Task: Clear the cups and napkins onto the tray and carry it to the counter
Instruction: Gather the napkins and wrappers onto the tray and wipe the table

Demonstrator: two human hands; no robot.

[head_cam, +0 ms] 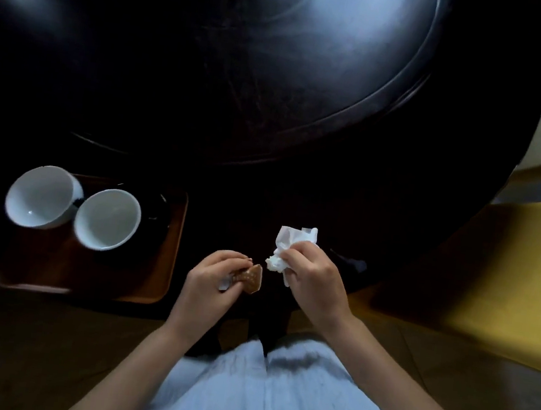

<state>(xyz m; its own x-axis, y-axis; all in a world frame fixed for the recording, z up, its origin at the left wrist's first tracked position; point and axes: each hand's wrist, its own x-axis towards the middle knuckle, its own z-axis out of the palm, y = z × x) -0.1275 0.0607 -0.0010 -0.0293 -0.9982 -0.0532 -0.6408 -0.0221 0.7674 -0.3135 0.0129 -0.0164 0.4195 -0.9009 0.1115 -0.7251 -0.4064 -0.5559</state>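
A brown wooden tray (156, 279) lies on the dark table at the lower left. Two white cups stand on it side by side: the left cup (41, 197) and the right cup (107, 219), both empty. To the right of the tray, my left hand (209, 279) pinches a small brown patterned wrapper (252, 278). My right hand (313, 277) is closed around a crumpled white napkin (286, 244). Both hands hover over the table's near edge, close together.
The round dark table (332, 195) has a raised glossy turntable (282, 51) in its middle. A yellow chair seat (494, 268) stands at the right, close to the table's edge. Dark floor lies below the tray.
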